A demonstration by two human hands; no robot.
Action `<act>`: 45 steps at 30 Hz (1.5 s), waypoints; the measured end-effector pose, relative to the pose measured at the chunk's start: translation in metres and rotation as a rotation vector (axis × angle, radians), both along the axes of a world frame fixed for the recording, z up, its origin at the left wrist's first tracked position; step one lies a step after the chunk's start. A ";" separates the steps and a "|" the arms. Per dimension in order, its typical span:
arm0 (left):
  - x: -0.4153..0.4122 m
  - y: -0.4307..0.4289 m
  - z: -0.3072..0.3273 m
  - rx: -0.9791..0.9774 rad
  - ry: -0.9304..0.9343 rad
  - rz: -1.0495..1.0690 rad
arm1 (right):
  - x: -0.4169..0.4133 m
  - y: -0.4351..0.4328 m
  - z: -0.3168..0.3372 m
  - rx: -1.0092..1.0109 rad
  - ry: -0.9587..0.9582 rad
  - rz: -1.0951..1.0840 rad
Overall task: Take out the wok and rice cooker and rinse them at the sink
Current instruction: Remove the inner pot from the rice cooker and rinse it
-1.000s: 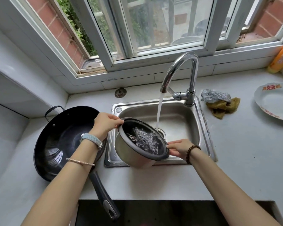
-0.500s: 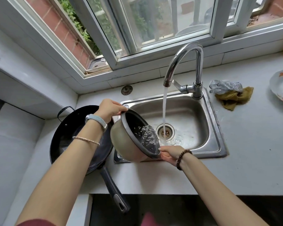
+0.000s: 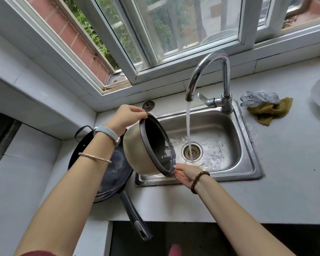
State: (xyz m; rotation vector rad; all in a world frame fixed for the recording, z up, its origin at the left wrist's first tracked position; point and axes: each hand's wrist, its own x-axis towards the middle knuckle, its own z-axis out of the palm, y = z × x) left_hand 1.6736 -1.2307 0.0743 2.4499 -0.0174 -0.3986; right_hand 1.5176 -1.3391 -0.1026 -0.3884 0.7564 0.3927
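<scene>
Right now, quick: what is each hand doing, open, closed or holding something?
Left hand: closed on the top rim of the tilted rice cooker pot.
Right hand: pinching the same pot's lower rim.

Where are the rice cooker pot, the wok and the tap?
rice cooker pot (image 3: 135, 151), head view, metal outer wall.
wok (image 3: 118, 174), head view, dark inside.
tap (image 3: 217, 54), head view, curved spout.
</scene>
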 end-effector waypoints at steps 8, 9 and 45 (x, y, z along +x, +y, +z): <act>-0.001 -0.004 0.011 -0.037 0.003 -0.054 | 0.000 0.011 0.013 0.010 -0.040 0.012; -0.001 -0.004 0.011 -0.030 0.003 -0.054 | 0.000 0.011 0.013 0.002 -0.039 0.010; 0.002 0.004 0.047 0.250 -0.035 -0.084 | 0.033 0.054 0.028 0.113 0.028 0.247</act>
